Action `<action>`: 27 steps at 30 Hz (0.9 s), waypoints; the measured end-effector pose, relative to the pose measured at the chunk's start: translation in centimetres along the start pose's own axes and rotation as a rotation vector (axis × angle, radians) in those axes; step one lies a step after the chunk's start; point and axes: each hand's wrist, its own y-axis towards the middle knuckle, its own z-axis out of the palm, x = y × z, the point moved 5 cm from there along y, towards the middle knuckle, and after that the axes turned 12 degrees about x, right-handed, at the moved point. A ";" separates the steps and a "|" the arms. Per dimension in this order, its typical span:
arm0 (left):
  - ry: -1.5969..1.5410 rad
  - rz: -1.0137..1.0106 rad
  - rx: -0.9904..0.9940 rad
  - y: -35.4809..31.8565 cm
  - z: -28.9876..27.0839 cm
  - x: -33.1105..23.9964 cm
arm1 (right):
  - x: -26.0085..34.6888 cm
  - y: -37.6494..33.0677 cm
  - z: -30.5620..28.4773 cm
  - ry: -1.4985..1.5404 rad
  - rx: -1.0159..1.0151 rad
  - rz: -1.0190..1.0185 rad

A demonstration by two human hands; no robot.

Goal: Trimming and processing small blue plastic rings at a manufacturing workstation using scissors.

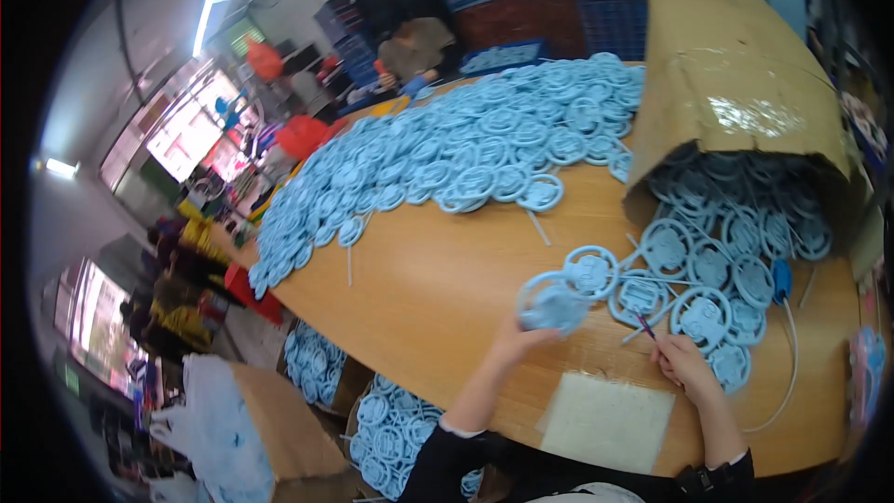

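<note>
My left hand [523,339] holds a light blue round plastic piece [555,307] by its near edge, raised over the table; it is blurred by motion. My right hand [684,365] is closed around a slim dark purple tool [646,325] with a narrow tip. I cannot make out what kind of tool it is. That tip lies over one ring-shaped blue piece [641,292] on the table. Beyond my left hand rests another ring-shaped piece [591,270]. Several more rings with flat figures inside and thin sprue sticks lie around my right hand.
A cardboard box [736,74] on its side spills blue pieces at right. A large heap of them [447,144] covers the far table. A pale square sheet [607,424] lies before me. Nearby are a blue corded object [782,281] and floor boxes of pieces [386,433]. Someone [414,48] sits opposite.
</note>
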 end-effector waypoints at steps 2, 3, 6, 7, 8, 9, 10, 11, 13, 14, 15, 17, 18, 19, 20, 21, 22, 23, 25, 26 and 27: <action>-0.131 0.050 -0.077 -2.4 -3.2 0.2 | 0.0 0.2 0.1 -0.010 -0.005 0.019; -0.243 0.086 -0.124 -2.8 -4.8 0.5 | -0.1 0.4 0.2 -0.044 0.013 0.041; -0.435 0.181 -0.287 -2.5 -8.8 0.0 | -0.5 0.0 0.0 -0.045 0.007 0.057; -0.434 0.190 -0.275 -1.8 -10.1 -0.3 | -0.7 0.0 0.0 -0.049 -0.002 0.046; -0.460 0.208 -0.331 -0.6 -11.9 -0.6 | -1.0 -0.1 -0.1 -0.057 -0.005 0.054; -0.485 0.227 -0.391 0.4 -13.3 -1.2 | -1.3 -0.2 -0.1 -0.066 -0.005 0.060; -0.451 0.255 -0.385 2.2 -13.8 -2.2 | -1.4 -0.7 -0.4 -0.078 -0.030 0.051; -0.410 0.290 -0.386 3.7 -14.4 -3.7 | -1.4 -0.9 -0.3 -0.085 -0.028 0.055; -0.400 0.371 -0.363 6.6 -16.2 -6.7 | -1.5 -0.8 0.3 -0.102 -0.019 0.069; -0.385 0.431 -0.355 8.1 -17.1 -8.3 | -1.3 -0.6 0.5 -0.111 -0.023 0.054; -0.385 0.444 -0.351 9.7 -17.7 -9.7 | -1.2 -0.5 0.9 -0.110 -0.004 0.055; -0.351 0.313 -0.497 11.8 -19.0 -11.2 | -0.9 -0.9 1.5 -0.096 0.012 0.076; -0.353 0.307 -0.488 12.6 -18.6 -11.8 | -0.8 -1.1 1.1 -0.091 0.002 0.079; -0.225 0.133 -0.519 13.2 -18.3 -11.8 | -0.9 -1.1 0.8 -0.097 0.001 0.077; -0.093 -0.045 -0.539 13.6 -17.3 -11.4 | -1.1 -1.2 0.3 -0.098 -0.006 0.080; 0.168 -0.069 -0.744 13.5 -16.4 -11.2 | -1.1 -1.1 -0.1 -0.105 -0.018 0.076; 0.180 -0.081 -0.732 13.4 -16.1 -10.1 | -1.1 -0.9 0.0 -0.086 -0.024 0.082; 0.363 0.102 -0.713 12.6 -15.4 -9.6 | -0.9 -0.5 0.4 -0.104 -0.009 0.068; 0.626 0.247 -0.507 12.1 -12.4 -6.9 | -0.7 0.0 0.2 -0.109 -0.016 0.063; 0.704 0.206 -0.327 12.2 -9.2 -4.9 | -0.7 -0.1 -0.2 -0.120 -0.023 0.041; 0.731 0.078 -0.273 11.8 -5.8 -3.1 | -0.9 -0.1 -0.6 -0.134 -0.023 0.018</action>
